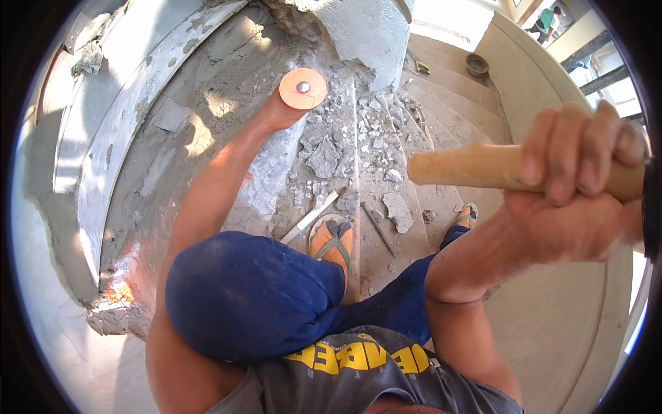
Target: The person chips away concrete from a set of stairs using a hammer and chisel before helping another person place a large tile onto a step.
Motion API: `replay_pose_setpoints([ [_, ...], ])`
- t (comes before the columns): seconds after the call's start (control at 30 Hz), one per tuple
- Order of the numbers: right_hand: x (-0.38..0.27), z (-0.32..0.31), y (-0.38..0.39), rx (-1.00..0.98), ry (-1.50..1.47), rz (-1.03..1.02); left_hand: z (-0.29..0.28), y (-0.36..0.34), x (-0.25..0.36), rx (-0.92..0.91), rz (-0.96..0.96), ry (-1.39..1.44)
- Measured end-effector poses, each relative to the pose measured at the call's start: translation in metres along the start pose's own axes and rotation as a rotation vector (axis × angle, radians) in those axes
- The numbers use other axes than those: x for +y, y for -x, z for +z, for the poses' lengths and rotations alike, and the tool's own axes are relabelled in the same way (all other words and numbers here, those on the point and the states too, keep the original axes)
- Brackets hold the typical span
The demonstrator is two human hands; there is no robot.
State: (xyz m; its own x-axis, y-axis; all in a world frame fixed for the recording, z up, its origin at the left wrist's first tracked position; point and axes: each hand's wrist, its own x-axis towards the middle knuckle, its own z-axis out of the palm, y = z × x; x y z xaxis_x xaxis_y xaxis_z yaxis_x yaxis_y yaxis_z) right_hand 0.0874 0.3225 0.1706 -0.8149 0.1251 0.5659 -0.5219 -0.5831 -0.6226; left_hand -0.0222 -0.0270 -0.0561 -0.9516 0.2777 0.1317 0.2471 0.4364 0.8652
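Observation:
My left hand (279,110) reaches far forward and grips a chisel, of which only the round orange hand guard (302,90) and its metal head show. The hand is mostly hidden behind the guard, at the broken edge of a concrete step. My right hand (586,165) is raised close to the camera at the right, fist closed around a wooden handle (469,165) whose butt end points left. The tool's head lies out of frame. My knee in blue trousers (248,297) sits below the left arm.
Broken concrete rubble (345,152) litters the curved steps. A grey concrete column (362,31) rises beyond. A flat metal strip (310,217) lies by my sandalled foot (334,241). A curved grey moulding (103,138) runs at the left. Tools and a dark bowl (476,64) lie on farther steps.

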Motion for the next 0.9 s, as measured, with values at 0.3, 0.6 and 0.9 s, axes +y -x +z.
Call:
replay_pose_setpoints([
  [0.3, 0.171, -0.021, 0.110, -0.224, 0.875, 0.555, 0.017, -0.008, 0.025, -0.182, -0.005, 0.147],
  [0.6, 0.005, 0.018, 0.019, 0.132, 0.075, 0.053, -0.001, -0.007, 0.001, -0.080, -0.064, -0.035],
  [0.9, 0.168, -0.002, 0.096, -0.222, 0.847, 0.684, 0.004, 0.001, 0.030, -0.092, 0.042, 0.000],
])
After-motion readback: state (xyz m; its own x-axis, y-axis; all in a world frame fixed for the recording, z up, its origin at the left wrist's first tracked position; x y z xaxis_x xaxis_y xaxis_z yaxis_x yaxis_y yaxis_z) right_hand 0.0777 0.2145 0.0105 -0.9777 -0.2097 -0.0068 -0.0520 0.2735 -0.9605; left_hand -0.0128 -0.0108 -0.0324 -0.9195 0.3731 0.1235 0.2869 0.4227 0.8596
